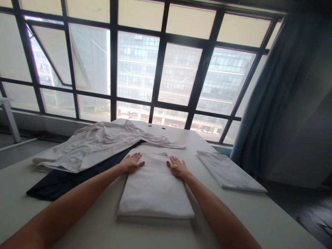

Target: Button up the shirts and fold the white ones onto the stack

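Observation:
A white garment (155,190), folded into a neat rectangle, lies flat on the white table in front of me. My left hand (131,162) rests on its far left edge, fingers stretched out and pointing away. On the far right edge lies my right hand (177,166), also flat with the fingers extended. Neither hand grips the cloth. Left of the folded garment, a loose, wrinkled white shirt (101,143) is spread out, partly covering a dark navy cloth (59,181).
Another folded white garment (230,171) lies at the table's (275,221) right edge. Behind the table stand large framed windows (137,65), one pane tilted ajar at the left. A blue-grey curtain (267,97) hangs at the right. A white metal frame (10,119) stands far left.

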Tool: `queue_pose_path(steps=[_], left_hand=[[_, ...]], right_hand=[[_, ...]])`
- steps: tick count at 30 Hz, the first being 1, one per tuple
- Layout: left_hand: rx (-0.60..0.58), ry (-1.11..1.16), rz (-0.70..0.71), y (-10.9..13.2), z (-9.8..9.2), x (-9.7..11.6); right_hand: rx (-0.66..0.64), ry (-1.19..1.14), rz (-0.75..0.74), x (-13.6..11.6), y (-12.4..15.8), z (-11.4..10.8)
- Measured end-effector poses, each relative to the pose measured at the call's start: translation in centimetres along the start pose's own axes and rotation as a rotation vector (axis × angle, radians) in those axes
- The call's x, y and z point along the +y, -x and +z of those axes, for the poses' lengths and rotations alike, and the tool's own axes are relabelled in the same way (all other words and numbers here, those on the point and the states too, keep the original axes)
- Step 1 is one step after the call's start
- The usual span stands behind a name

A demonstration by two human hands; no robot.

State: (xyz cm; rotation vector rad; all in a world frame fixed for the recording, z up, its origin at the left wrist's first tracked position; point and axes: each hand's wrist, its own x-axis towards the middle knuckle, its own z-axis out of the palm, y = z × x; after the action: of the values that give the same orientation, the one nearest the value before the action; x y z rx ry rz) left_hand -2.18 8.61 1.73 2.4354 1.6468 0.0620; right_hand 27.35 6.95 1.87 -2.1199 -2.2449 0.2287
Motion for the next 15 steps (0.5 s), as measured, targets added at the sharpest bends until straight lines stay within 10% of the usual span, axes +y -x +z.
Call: queue_pose_path(steps=[5,15], left_hand=[[0.025,-0.056,-0.089,2.1,0.4,1.1],[0.063,-0.209,-0.051,8.8,-1.6,4.7]], right_hand=[[0.190,0.055,0.187,-0.2,2.4,-0.7],[-0.080,-0.209,0.207,0.1,5.3,-3.4]])
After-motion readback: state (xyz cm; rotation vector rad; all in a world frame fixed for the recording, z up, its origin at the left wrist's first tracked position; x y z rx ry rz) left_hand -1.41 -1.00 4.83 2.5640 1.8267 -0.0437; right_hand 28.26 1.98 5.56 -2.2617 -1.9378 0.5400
